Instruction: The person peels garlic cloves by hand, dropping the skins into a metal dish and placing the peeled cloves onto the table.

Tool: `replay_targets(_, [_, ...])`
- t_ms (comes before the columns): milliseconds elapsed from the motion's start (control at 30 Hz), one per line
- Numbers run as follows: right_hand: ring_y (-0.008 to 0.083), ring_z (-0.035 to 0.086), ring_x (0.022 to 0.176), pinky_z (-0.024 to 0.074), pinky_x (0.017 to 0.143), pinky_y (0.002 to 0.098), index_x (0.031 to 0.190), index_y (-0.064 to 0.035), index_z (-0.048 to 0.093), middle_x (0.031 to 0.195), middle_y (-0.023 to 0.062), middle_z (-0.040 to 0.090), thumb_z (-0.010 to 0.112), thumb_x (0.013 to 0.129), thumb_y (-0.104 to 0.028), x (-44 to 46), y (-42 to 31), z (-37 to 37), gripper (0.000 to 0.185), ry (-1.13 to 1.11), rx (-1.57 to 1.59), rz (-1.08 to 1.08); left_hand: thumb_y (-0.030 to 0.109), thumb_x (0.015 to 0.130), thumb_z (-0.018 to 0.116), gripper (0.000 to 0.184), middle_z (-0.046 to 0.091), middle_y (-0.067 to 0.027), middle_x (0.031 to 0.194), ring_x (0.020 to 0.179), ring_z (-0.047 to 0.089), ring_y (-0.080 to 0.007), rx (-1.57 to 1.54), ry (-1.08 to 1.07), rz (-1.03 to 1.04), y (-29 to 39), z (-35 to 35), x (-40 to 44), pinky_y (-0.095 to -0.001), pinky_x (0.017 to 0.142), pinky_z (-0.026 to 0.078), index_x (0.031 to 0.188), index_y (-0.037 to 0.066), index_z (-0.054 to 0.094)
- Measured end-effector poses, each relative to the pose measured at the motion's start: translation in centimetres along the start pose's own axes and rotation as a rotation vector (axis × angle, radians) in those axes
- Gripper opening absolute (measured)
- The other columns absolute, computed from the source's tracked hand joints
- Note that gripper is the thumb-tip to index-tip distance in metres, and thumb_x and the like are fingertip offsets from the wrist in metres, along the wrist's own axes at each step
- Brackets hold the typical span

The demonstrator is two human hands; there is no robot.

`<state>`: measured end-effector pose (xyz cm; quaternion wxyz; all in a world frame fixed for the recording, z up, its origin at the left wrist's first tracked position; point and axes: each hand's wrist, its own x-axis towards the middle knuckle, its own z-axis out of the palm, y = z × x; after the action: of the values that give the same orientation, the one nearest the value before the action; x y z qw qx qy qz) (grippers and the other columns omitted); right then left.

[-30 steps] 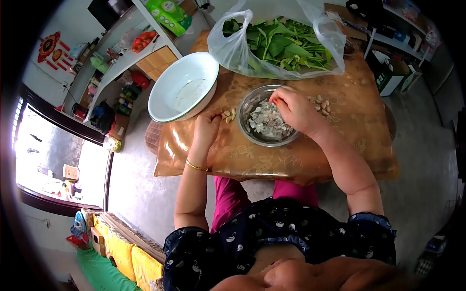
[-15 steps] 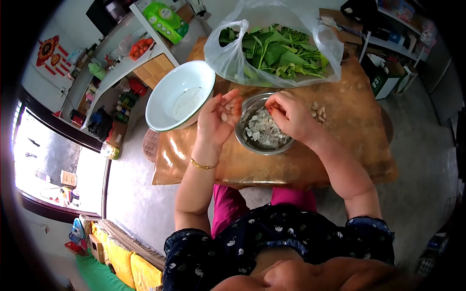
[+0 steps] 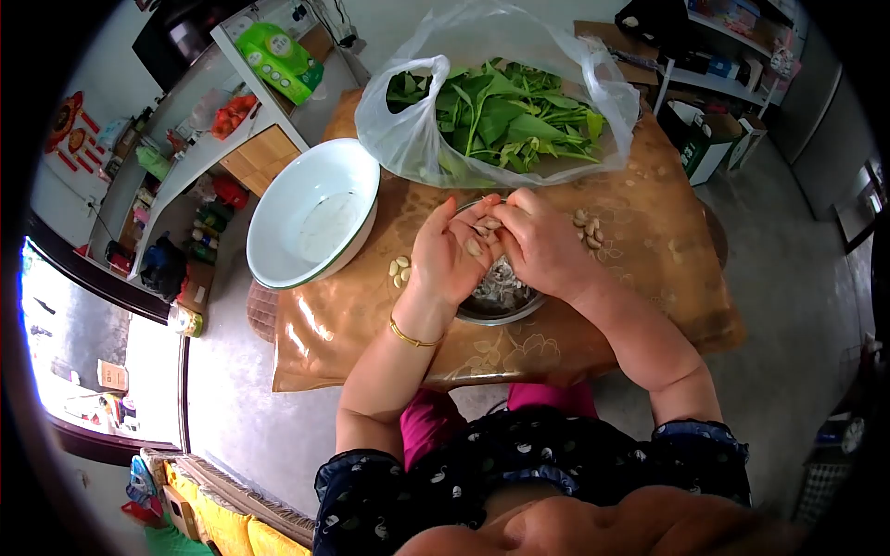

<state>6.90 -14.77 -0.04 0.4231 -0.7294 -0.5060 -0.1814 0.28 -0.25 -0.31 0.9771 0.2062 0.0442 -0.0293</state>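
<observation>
My left hand (image 3: pixel 448 255) is cupped palm up over the metal bowl, with a few garlic cloves (image 3: pixel 475 246) lying in it. Thumb and fingers of my right hand (image 3: pixel 545 243) are pinched together against the left fingertips, at a pale garlic clove partly covered by the fingers. Beneath both hands, the steel bowl (image 3: pixel 505 321) holds papery garlic skins (image 3: pixel 503 285); its far side is mostly hidden. Several smooth, pale peeled cloves (image 3: pixel 400 271) lie on the table left of my left hand. Right of my right hand is a small group of browner, unpeeled-looking cloves (image 3: pixel 588 228).
A white enamel basin (image 3: pixel 315 213) with a little debris stands at the table's left. Across the back lies a clear plastic bag (image 3: pixel 399 139) full of green leafy stems (image 3: pixel 505 116). A shiny brown cloth (image 3: pixel 649 306) covers the table.
My right hand has come left to meet my left hand, which has moved slightly right and down over the bowl. The view has shifted, and the peeled cloves at left now show.
</observation>
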Motion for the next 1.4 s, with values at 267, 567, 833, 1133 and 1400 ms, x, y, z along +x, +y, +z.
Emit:
replay_targets(267, [0.0303,0.057,0.073,0.0465,0.061,0.0367,0.089,-0.0019,0.055,0.084,0.0131,0.054,0.055,0.079,0.002,0.0,0.7,0.5,0.011,0.050,0.198,0.067,0.026,0.095,0.035,0.038,0.056,-0.0127,0.096,0.082,0.053,-0.0223,0.118,0.145,0.085,-0.5,1.9,-0.7,-0.0384,0.086,0.043,0.113,-0.005,0.049])
replay_targets(567, [0.0197,0.057,0.074,0.0458,0.064,0.0287,0.091,0.0028,0.055,0.084,0.0144,0.059,0.054,0.082,0.001,0.0,0.7,0.3,0.009,-0.009,0.560,0.283,0.011,0.090,0.048,0.008,0.045,-0.0002,0.069,0.054,0.038,-0.0075,0.536,0.100,0.059,-0.5,0.3,-1.2,-0.0179,0.044,0.030,0.092,0.004,0.051])
replay_targets(833, [0.0177,0.057,0.077,0.0463,0.068,0.0281,0.092,0.0049,0.054,0.089,0.0141,0.057,0.052,0.082,0.003,0.2,0.0,-0.3,0.011,-0.039,0.602,0.285,0.011,0.091,0.051,0.008,0.043,0.0017,0.063,0.049,0.035,-0.0052,0.560,0.179,0.143,-0.3,0.4,-0.9,-0.0171,0.041,0.029,0.089,0.004,0.052])
replay_targets(1133, [0.0143,0.054,0.077,0.0446,0.066,0.0263,0.092,0.0048,0.054,0.088,0.0114,0.055,0.052,0.081,0.003,0.1,0.2,-0.4,0.011,-0.074,0.529,0.225,0.007,0.091,0.049,0.013,0.046,0.0013,0.064,0.049,0.036,-0.0045,0.638,0.200,0.206,-0.2,0.6,-0.7,-0.0165,0.042,0.030,0.099,0.000,0.055])
replay_targets(1400, [0.0096,0.053,0.071,0.0439,0.063,0.0245,0.090,0.0044,0.056,0.081,0.0077,0.061,0.052,0.083,-0.001,0.2,0.7,-0.2,0.010,-0.071,0.658,0.468,0.006,0.090,0.053,0.016,0.058,0.0002,0.074,0.051,0.041,-0.0028,0.985,0.224,0.372,-0.7,0.3,-0.4,-0.0157,0.044,0.032,0.103,0.001,0.061])
